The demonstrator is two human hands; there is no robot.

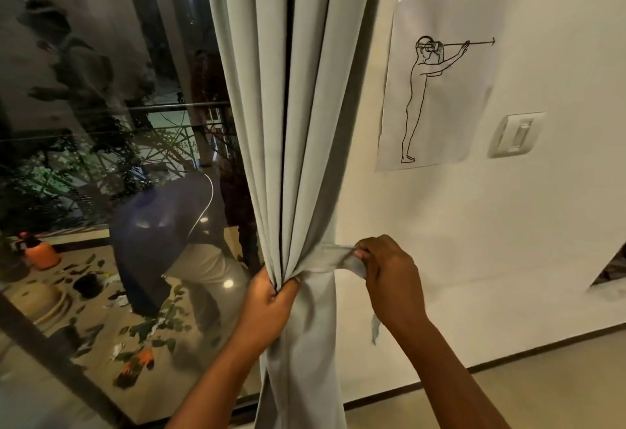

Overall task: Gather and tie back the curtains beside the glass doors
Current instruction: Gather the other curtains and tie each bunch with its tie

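Note:
A pale grey curtain hangs in gathered folds between the glass door and the white wall. My left hand grips the bunched folds from the left at about waist height. A matching grey tie-back strap runs from the curtain's right side toward the wall. My right hand pinches the strap's end, fingers curled round it, just right of the curtain. A loose strap end dangles below my right wrist.
The wall on the right carries a paper drawing of a figure and a light switch. Through the dark glass I see a balcony with plants, scattered leaves and an orange sprayer. The glass reflects a person. A dark baseboard lines the floor.

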